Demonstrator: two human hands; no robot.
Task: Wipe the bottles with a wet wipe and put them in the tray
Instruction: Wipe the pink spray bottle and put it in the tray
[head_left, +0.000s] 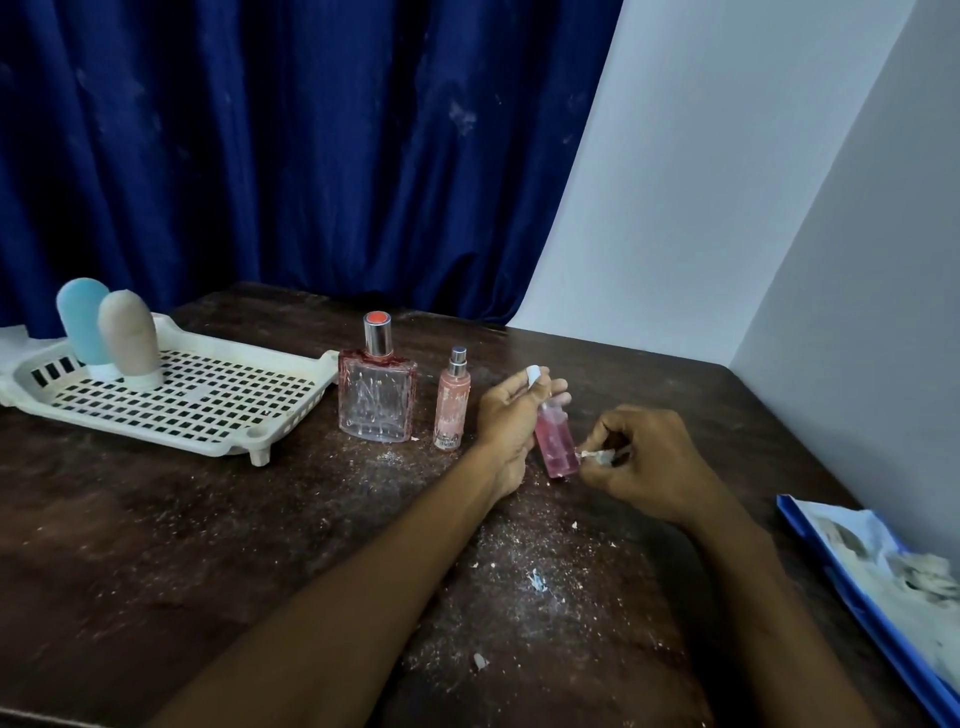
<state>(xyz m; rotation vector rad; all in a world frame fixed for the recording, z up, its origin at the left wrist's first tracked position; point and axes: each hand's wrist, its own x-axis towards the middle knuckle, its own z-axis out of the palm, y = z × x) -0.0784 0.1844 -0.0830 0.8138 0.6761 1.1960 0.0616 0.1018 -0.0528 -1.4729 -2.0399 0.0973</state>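
Bottle, small, pink and tilted, is gripped near its neck by the left hand. The right hand pinches a wipe scrap against its lower side. Risk: the fraying scrap may shed crumbs onto the counter, and the neck-only hold may slip. Tray sits well left of the left hand.
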